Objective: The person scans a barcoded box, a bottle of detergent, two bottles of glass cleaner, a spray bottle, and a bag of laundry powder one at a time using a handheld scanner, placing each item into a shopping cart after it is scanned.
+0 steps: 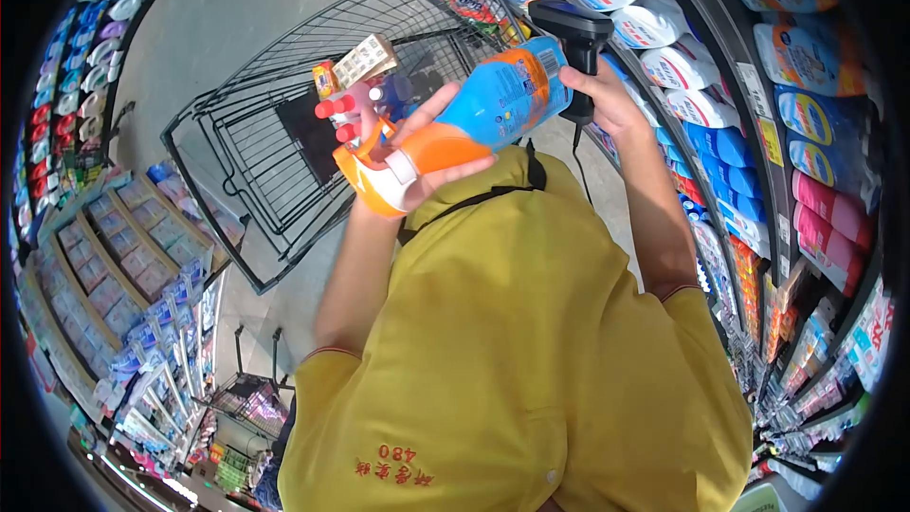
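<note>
A blue spray bottle with an orange trigger head lies on its side across my left hand. The fingers show along both sides of its neck, and the trigger end points to the lower left. My right hand is closed round the grip of a black handheld barcode scanner. The scanner's head is just above the bottle's base, near the barcode label. A dark cord hangs down from its grip. Part of the left palm is hidden under the bottle.
A black wire shopping cart stands ahead, holding several red-capped bottles and a small carton. Shelves of detergent bottles run close along the right. Racks of packets stand on the left, with another cart at the lower left.
</note>
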